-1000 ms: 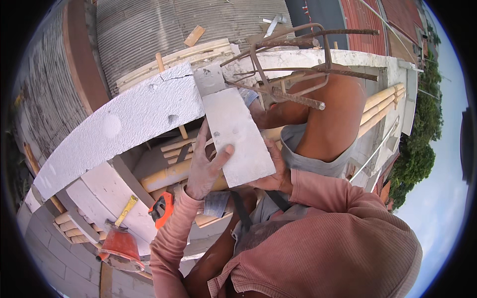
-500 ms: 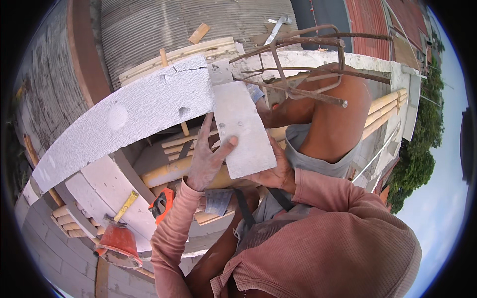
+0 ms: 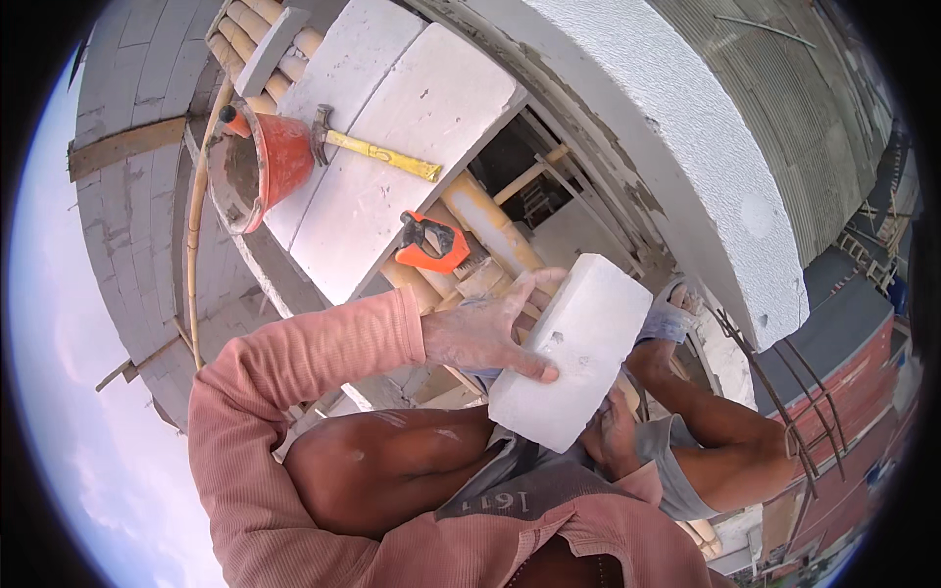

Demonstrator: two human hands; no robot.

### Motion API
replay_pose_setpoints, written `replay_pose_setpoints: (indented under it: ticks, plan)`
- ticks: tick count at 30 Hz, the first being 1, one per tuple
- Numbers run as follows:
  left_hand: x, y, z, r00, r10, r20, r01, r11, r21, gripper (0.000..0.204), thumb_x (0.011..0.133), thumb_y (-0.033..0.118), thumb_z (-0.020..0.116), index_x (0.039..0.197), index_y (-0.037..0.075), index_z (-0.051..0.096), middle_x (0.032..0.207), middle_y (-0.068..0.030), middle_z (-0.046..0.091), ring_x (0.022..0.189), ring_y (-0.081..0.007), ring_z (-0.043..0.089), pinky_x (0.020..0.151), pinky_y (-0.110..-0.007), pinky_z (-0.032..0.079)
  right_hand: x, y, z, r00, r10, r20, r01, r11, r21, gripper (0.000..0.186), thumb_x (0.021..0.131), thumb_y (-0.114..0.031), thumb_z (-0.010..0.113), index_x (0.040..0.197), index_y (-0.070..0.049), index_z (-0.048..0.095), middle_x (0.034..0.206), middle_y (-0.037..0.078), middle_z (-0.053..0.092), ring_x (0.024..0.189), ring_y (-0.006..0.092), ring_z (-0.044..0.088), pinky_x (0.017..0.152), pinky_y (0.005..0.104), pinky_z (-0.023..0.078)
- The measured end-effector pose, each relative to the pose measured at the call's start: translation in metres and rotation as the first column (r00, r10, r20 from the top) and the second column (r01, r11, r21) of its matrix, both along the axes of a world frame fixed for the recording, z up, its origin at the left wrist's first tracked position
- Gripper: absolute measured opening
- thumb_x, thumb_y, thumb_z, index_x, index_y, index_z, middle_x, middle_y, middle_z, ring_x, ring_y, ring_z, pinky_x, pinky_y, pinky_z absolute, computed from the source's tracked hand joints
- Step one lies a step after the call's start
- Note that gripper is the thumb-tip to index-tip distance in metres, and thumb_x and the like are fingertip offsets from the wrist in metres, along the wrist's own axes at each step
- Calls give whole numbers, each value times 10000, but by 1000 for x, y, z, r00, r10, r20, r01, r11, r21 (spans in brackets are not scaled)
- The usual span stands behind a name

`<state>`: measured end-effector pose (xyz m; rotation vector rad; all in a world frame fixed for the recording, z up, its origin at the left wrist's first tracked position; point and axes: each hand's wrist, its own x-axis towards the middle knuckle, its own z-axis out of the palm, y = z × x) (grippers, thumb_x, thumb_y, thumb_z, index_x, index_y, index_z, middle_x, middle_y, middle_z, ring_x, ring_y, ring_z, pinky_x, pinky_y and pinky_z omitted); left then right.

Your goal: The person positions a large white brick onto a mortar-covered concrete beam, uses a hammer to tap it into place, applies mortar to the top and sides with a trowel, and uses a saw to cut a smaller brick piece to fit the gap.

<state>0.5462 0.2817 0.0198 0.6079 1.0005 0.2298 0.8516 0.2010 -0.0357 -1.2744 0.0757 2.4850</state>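
Observation:
A pale lightweight concrete block (image 3: 578, 338) is held above my lap, its long side slanting up to the right. My left hand (image 3: 490, 333) grips its left side, thumb pressed on the face and fingers spread toward the upper edge. Under the lower right end, my right hand (image 3: 613, 431) supports the block; its fingers are partly hidden behind it. Just beyond my left hand, a handsaw with an orange and black handle (image 3: 436, 245) rests among the bamboo poles (image 3: 485, 220).
On pale slabs (image 3: 421, 98) to the upper left lies a hammer with a yellow handle (image 3: 382, 155), beside a red bucket (image 3: 284, 167) tipped on its side. A long white wall beam (image 3: 725, 167) curves along the right. Steel rebar rods (image 3: 799, 431) jut out at the lower right.
My view has swung left, bringing the bucket, hammer and saw toward the upper middle. Both hands still hold the block, now lower over my lap and away from the beam's end.

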Motion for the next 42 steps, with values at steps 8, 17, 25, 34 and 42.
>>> replay_pose_setpoints:
  ticks: [8, 17, 25, 34, 42]
  plan:
    - [-96, -117, 22, 280, 960, 21, -931, 266, 252, 872, 902, 262, 731, 1581, -6, 255, 1490, -178, 473, 1375, -276, 498, 1137, -408, 429, -130, 101, -18, 678, 298, 671, -734, 231, 639, 289, 1016, -276, 632, 937, -8, 703, 756, 136, 661, 680, 243, 617, 679, 366, 472]
    - [-128, -184, -53, -355, 925, 135, -852, -380, 361, 531, 1009, 242, 605, 1454, 2, 441, 1356, -126, 602, 1216, -241, 627, 1037, -392, 533, -314, 82, -43, 643, 71, 762, -556, -641, 529, 440, 922, -319, 664, 1219, 5, 633, 1094, 223, 600, 894, 414, 657, 779, 499, 550]
    - [-139, -192, -89, -478, 871, 113, -818, -488, 303, 417, 989, 271, 644, 1314, 33, 535, 1282, -108, 633, 1168, -241, 646, 996, -391, 561, -320, 93, -33, 346, 333, 877, -692, -541, 478, 550, 892, -219, 574, 1383, 25, 545, 1226, 312, 542, 1000, 511, 646, 879, 552, 540]
    - [-159, -149, -82, -262, 961, 90, -880, -276, 387, 506, 972, 312, 664, 1357, 34, 490, 1308, -121, 617, 1169, -233, 649, 1002, -380, 554, -280, 178, 85, 579, 349, 737, -649, -350, 676, 476, 879, -169, 556, 1304, 27, 638, 1197, 245, 637, 963, 304, 690, 782, 370, 549]
    - [-185, -66, -71, -15, 985, 171, -881, -94, 464, 634, 972, 291, 644, 1476, 0, 393, 1344, -115, 572, 1209, -191, 615, 1014, -327, 528, -186, 231, 146, 885, 461, 66, -209, 268, 941, 542, 908, -243, 599, 1361, 51, 551, 1254, 213, 604, 862, 206, 698, 698, 272, 561]
